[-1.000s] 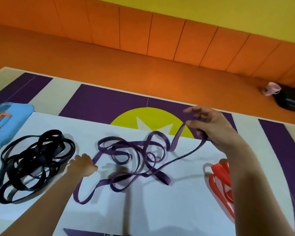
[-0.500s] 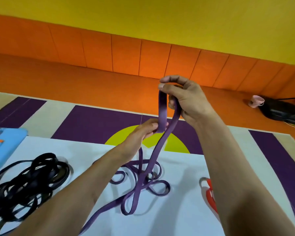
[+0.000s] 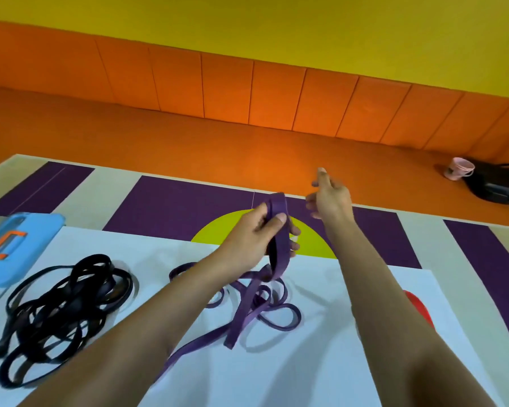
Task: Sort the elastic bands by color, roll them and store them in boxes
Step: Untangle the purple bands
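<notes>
The left hand (image 3: 259, 230) grips a folded loop of purple band (image 3: 280, 254) above the white sheet (image 3: 335, 348), its tail tangled on the sheet at 6 o'clock. The right hand (image 3: 331, 201), at 2 o'clock from the left, holds nothing, fingers spread. Black bands (image 3: 71, 304) lie at 8 o'clock, a red band (image 3: 420, 306) at 4, a blue box (image 3: 18, 248) at 9.

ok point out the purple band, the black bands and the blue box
purple band (image 3: 278, 202), head view, folded top end
black bands (image 3: 71, 301), head view, middle of the tangle
blue box (image 3: 39, 254), head view, bare part of lid
</notes>
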Demonstrator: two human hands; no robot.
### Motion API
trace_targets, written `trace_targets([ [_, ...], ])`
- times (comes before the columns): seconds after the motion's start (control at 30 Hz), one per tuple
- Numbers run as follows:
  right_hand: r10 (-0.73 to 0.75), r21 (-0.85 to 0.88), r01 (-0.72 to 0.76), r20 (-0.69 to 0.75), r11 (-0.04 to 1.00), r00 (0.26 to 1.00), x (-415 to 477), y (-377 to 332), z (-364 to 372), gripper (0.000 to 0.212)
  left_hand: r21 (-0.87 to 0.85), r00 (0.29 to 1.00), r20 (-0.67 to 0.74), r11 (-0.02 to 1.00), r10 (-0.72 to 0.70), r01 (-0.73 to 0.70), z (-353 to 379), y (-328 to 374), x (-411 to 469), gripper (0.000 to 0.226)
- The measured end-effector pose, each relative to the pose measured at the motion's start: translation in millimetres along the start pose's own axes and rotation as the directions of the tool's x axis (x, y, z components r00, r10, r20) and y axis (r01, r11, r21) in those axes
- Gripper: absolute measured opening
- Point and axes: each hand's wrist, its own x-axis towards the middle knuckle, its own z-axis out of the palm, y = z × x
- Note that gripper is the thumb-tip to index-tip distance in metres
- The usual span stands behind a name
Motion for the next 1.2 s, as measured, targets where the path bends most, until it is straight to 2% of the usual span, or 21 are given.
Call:
trace_targets([
  [0.03,0.035,0.038,-0.035,-0.006,0.999,0.999,-4,15,5,0.06,-0.075,0.998,-0.061,0.997,-0.001,-0.003,1,6,6,0.019],
  [0.07,0.054,0.11,-0.06,0.055,0.992,0.997,-13,29,12,0.059,-0.144,0.994,-0.112,0.99,-0.01,-0.006,1,12,11,0.017],
  [0.13,0.057,0.328,-0.159,0.299,0.931,0.953,-37,52,30,0.053,-0.248,0.982,-0.185,0.969,-0.037,-0.01,1,19,21,0.016],
  [0.17,0.034,0.396,-0.207,0.402,0.895,0.915,-49,60,39,0.055,-0.291,0.976,-0.213,0.957,-0.05,-0.014,-1,23,25,0.015],
  [0.23,-0.013,0.455,-0.259,0.512,0.852,0.859,-71,74,52,0.073,-0.35,0.963,-0.26,0.936,-0.07,-0.026,-4,29,32,0.017],
  [0.3,-0.067,0.451,-0.241,0.566,0.859,0.822,-81,87,56,0.075,-0.419,0.955,-0.287,0.907,-0.078,-0.052,-10,34,36,0.019],
  [0.43,-0.117,0.244,-0.097,0.728,0.965,0.676,-95,98,47,0.029,-0.452,0.935,-0.354,0.88,-0.026,-0.147,-27,54,38,0.019],
  [0.47,-0.092,0.156,-0.034,0.73,0.987,0.678,-95,101,46,0.019,-0.452,0.925,-0.38,0.874,-0.007,-0.179,-32,60,38,0.02],
  [0.5,-0.068,0.06,0.035,0.705,0.998,0.705,-93,107,45,0.012,-0.448,0.913,-0.409,0.869,0.01,-0.21,-38,65,38,0.021],
  [0.6,0.017,-0.247,0.136,0.531,0.96,0.847,-71,131,36,0.019,-0.423,0.875,-0.483,0.866,0.034,-0.267,-59,70,37,0.02],
  [0.67,-0.001,-0.325,0.145,0.404,0.935,0.915,-58,134,22,0.025,-0.416,0.853,-0.521,0.865,0.026,-0.281,-72,64,33,0.019],
  [0.77,-0.159,-0.111,0.186,0.216,0.976,0.963,-45,103,-6,0.031,-0.389,0.837,-0.547,0.894,-0.031,-0.221,-86,46,30,0.021],
  [0.83,-0.296,0.008,0.297,0.112,0.955,0.948,-45,62,-23,0.031,-0.368,0.839,-0.534,0.922,-0.105,-0.119,-88,28,29,0.02],
  [0.9,-0.391,0.141,0.378,0.084,0.915,0.916,-54,19,-36,0.029,-0.332,0.84,-0.51,0.943,-0.183,0.004,-85,11,26,0.019],
  [1.03,-0.493,0.463,0.415,0.054,0.783,0.869,-74,-38,-55,0.02,-0.267,0.825,-0.428,0.924,-0.369,0.274,-70,-14,19,0.02],
  [1.1,-0.513,0.531,0.414,0.044,0.739,0.858,-80,-50,-63,0.012,-0.195,0.815,-0.341,0.883,-0.468,0.426,-61,-26,14,0.022],
  [1.2,-0.556,0.509,0.475,0.008,0.718,0.831,-87,-52,-70,0.005,-0.048,0.78,-0.175,0.796,-0.601,0.603,-42,-44,3,0.038],
])
